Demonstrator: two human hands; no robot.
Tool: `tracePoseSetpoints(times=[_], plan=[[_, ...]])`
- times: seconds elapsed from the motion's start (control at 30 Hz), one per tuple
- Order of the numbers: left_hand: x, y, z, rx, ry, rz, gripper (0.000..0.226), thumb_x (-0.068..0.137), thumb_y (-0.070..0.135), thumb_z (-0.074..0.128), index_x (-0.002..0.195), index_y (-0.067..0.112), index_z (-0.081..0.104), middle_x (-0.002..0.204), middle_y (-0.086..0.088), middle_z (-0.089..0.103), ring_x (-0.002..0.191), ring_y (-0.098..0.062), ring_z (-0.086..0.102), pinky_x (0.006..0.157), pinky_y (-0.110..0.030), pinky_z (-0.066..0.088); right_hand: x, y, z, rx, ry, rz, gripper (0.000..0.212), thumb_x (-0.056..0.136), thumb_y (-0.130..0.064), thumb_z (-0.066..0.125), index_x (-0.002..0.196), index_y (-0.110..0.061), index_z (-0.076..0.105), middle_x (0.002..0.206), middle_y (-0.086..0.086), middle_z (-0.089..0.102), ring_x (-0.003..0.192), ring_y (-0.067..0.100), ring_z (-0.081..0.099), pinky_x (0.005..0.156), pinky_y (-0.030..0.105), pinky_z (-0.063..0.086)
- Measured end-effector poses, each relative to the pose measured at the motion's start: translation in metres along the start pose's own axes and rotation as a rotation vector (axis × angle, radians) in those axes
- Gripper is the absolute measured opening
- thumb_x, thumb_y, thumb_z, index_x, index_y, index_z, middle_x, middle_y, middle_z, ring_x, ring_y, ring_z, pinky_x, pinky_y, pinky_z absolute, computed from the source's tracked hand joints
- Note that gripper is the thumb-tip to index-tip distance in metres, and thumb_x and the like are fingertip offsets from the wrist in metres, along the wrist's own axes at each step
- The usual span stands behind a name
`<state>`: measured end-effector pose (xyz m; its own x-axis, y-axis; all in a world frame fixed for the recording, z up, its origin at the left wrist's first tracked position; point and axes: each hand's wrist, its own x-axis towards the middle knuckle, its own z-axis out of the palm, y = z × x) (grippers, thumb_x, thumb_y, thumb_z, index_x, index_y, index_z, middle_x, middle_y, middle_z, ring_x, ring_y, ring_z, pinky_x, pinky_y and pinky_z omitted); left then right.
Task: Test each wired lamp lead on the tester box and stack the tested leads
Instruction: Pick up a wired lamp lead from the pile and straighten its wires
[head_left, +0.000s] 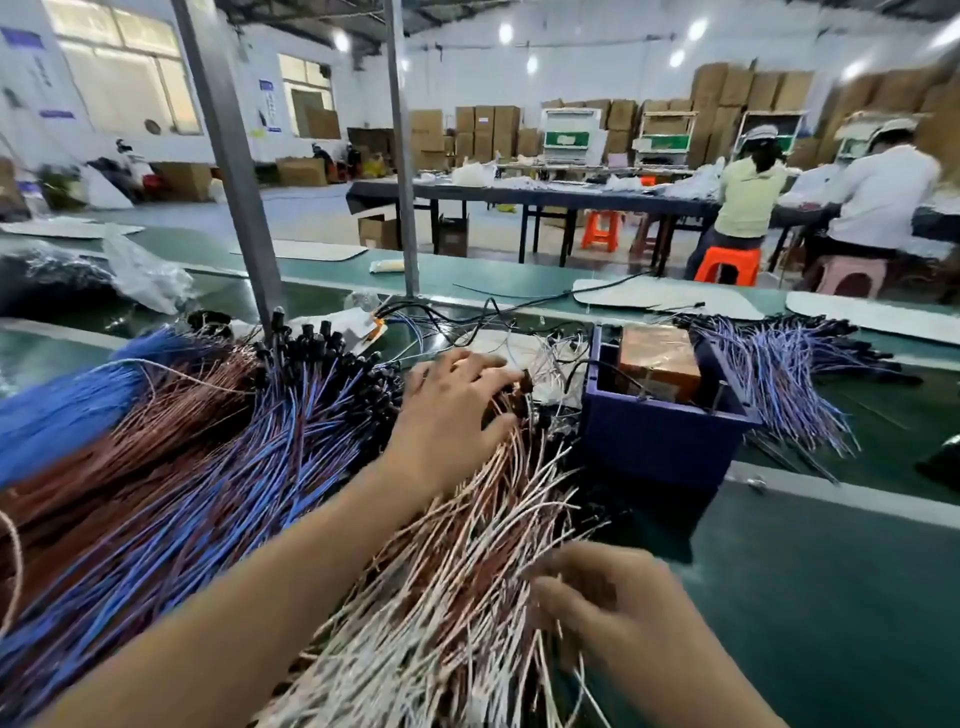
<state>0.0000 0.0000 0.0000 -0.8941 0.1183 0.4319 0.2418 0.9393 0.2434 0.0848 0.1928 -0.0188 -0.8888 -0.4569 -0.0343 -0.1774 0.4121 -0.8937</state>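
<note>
White-and-brown leads (457, 597) lie in a thick fan in front of you on the green surface (831, 597). Their long axis runs from your body up toward the tester box (660, 441): the heads gather at the far end, just left of the box, and the loose tails splay out toward you. The wires are thin, stiff and slightly kinked, and they cross one another near the tips.

Your left hand (452, 410) arches over the far end of that bundle. Its fingers are bent down onto the heads and the thumb is tucked against the near side, so it grips the leads there. Your right hand (613, 608) sits at the tail end with its fingers curled in among the wire tips. Blur hides whether it actually pinches any.

The tester box is a dark blue, open-topped plastic box with a copper-brown block (657, 358) inside it and thin black wires running over its rim.

To your left, a larger heap of blue-and-brown leads (234, 467) lies along the same slant, with its black lamp caps (332, 348) bunched at the far end. Beyond the box on the right, a pile of blue-and-white leads (779, 374) fans its tails toward you.
</note>
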Motion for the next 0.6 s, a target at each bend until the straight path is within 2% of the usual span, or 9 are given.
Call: tracePoseSetpoints(times=[0.03,0.07,0.13,0.2,0.27,0.37,0.47,0.53,0.6], plan=[[0.007,-0.004,0.001,0.146,-0.035,-0.011,0.047,0.096,0.037,0.049,0.142,0.035,0.038,0.148,0.011,0.035,0.140,-0.010,0.023,0.116,-0.041,0.008,0.009,0.001,0.000,0.064,0.057,-0.014,0.009,0.089,-0.019,0.065,0.083,-0.020,0.072,0.069,0.001,0.071,0.057,0.015,0.065,0.057,0.025,0.052],[0.011,-0.008,0.002,0.223,-0.046,-0.026,0.048,0.097,0.036,0.049,0.143,0.033,0.037,0.150,0.009,0.033,0.141,-0.014,0.024,0.117,-0.043,0.006,0.015,-0.003,-0.001,0.130,0.125,-0.011,0.011,0.090,-0.017,0.064,0.082,-0.018,0.071,0.068,0.003,0.071,0.055,0.017,0.063,0.053,0.025,0.050],[0.015,-0.020,0.006,0.300,-0.043,0.004,0.045,0.096,0.031,0.052,0.140,0.028,0.043,0.144,0.001,0.043,0.134,-0.020,0.038,0.116,-0.041,0.022,0.028,-0.005,0.000,0.210,0.187,-0.017,0.014,0.091,-0.017,0.063,0.079,-0.017,0.071,0.067,0.005,0.070,0.053,0.018,0.061,0.049,0.024,0.046],[0.017,-0.024,0.008,0.259,0.040,0.063,0.043,0.091,0.021,0.060,0.133,0.021,0.051,0.131,-0.005,0.054,0.116,-0.022,0.054,0.107,-0.035,0.034,0.037,-0.003,0.002,0.260,0.194,-0.018,0.015,0.091,-0.017,0.062,0.079,-0.016,0.071,0.064,0.004,0.070,0.053,0.018,0.060,0.048,0.025,0.045],[0.019,-0.027,0.001,0.244,0.057,0.084,0.040,0.088,0.018,0.065,0.127,0.018,0.055,0.125,-0.005,0.058,0.108,-0.021,0.058,0.102,-0.032,0.035,0.044,-0.006,0.003,0.329,0.182,0.011,0.015,0.092,-0.014,0.061,0.081,-0.011,0.071,0.061,0.003,0.068,0.052,0.016,0.060,0.047,0.023,0.045],[0.019,-0.033,-0.008,0.325,0.029,0.165,0.028,0.092,0.026,0.059,0.120,0.018,0.060,0.118,-0.001,0.059,0.110,-0.017,0.053,0.099,-0.030,0.033,0.056,-0.008,0.005,0.488,0.163,0.085,0.018,0.095,-0.014,0.057,0.088,-0.006,0.071,0.064,0.006,0.069,0.052,0.014,0.060,0.047,0.022,0.047],[0.008,-0.021,-0.031,0.331,0.171,0.222,0.019,0.088,0.027,0.064,0.100,0.014,0.070,0.100,-0.004,0.060,0.099,-0.021,0.052,0.091,-0.036,0.037,0.066,-0.015,0.008,0.818,0.092,0.205,0.029,0.098,-0.022,0.052,0.101,0.003,0.066,0.075,0.014,0.071,0.055,0.015,0.062,0.050,0.021,0.051],[-0.002,-0.004,-0.050,0.210,0.247,0.236,0.011,0.085,0.022,0.065,0.087,0.012,0.068,0.090,-0.002,0.058,0.085,-0.020,0.053,0.083,-0.034,0.041,0.071,-0.024,0.011,1.139,0.054,0.287,0.038,0.096,-0.028,0.054,0.106,0.007,0.063,0.080,0.017,0.072,0.054,0.015,0.065,0.048,0.019,0.052],[-0.018,0.015,-0.068,0.037,0.165,0.219,0.008,0.086,0.023,0.060,0.081,0.017,0.062,0.082,0.005,0.055,0.073,-0.012,0.053,0.073,-0.026,0.044,0.073,-0.033,0.012,1.465,0.034,0.320,0.036,0.093,-0.027,0.057,0.101,0.008,0.064,0.076,0.017,0.070,0.047,0.013,0.062,0.040,0.016,0.048]])
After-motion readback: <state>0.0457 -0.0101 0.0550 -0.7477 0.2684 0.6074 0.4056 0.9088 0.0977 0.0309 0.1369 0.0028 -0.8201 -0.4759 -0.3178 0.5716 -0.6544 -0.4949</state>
